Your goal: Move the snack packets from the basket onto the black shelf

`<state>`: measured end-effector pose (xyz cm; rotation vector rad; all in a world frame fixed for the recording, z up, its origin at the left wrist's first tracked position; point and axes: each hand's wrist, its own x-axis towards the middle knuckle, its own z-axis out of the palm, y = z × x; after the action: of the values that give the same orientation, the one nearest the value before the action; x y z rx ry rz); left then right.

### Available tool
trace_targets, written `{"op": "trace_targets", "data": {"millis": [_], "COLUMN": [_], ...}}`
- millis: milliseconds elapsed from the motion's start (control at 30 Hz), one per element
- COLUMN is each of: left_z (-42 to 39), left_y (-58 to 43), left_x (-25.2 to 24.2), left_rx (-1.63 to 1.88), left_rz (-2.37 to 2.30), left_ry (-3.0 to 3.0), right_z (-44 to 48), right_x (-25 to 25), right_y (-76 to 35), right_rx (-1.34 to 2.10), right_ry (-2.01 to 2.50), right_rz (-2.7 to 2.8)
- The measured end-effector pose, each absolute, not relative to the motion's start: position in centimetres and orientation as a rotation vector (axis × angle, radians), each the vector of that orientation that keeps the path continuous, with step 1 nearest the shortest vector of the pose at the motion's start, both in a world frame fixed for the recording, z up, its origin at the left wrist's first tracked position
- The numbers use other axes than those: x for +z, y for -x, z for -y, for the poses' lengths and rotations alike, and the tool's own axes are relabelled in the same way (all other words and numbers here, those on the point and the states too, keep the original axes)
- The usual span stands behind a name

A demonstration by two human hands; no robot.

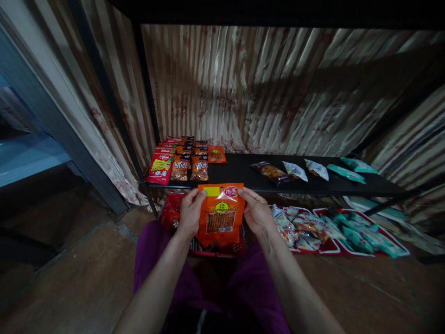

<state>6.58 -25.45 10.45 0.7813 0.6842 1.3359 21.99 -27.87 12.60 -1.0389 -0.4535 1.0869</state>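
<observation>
An orange snack packet (221,213) with a see-through window is held upright between my two hands, in front of the black shelf (236,172). My left hand (190,208) pinches its upper left edge, and my right hand (256,209) grips the upper right corner. Below the packet is a red basket (174,200), partly hidden by it, with dark packets inside. On the shelf's left end stand rows of red packets (160,168) and brown-orange packets (199,168). Another orange packet (217,154) lies behind, near the curtain.
Farther right on the shelf lie a brown packet (270,172), white packets (295,170) and green packets (346,173). Two more red baskets on the floor hold white-and-red packets (306,232) and green packets (358,232). A black shelf post (144,93) rises at the left.
</observation>
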Motion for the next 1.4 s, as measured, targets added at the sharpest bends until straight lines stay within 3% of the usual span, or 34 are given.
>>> {"op": "trace_targets", "data": {"millis": [600,1400], "left_z": [25.6,25.3], "left_y": [-6.5,-7.5], "left_x": [6.3,6.5], "left_rx": [1.074,1.213], "left_rz": [-0.690,-0.782], "left_ry": [-0.968,-0.582], "right_z": [25.7,28.6], "right_x": [9.9,8.3], "right_y": [-24.8,-23.9], "right_rx": [1.188,1.313], "right_ry": [1.028,1.079], "right_rz": [0.298,0.517]}}
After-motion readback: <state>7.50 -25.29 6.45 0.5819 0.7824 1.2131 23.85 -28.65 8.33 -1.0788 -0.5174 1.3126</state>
